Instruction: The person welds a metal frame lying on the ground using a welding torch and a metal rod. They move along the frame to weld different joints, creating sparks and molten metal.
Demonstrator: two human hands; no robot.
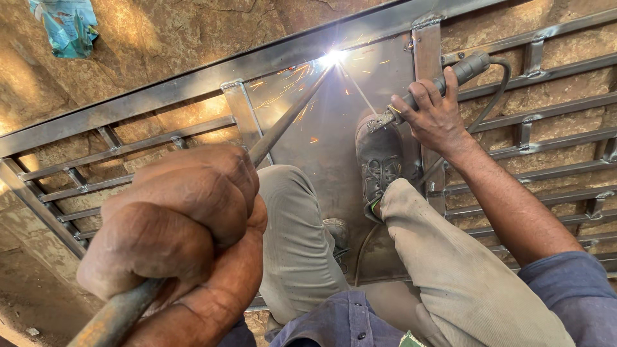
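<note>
Steel rod (283, 125) gripped (tightly) by left hand (173, 225), right hand (434, 115) clasping electrode holder (450, 76)

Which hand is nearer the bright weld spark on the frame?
Right. The right hand grips the electrode holder just below-right of the spark; the left hand holds a long rod far back, near the camera.

Outdoor welding/fab yard, probably, since the view is tight. Steel gate frame (212, 77) with barred grille (546, 128) lies flat on bare dirt ground (160, 32); arc flash (334, 58) and sparks on sheet panel (321, 128); dusty work boot (379, 160) on it.
</note>
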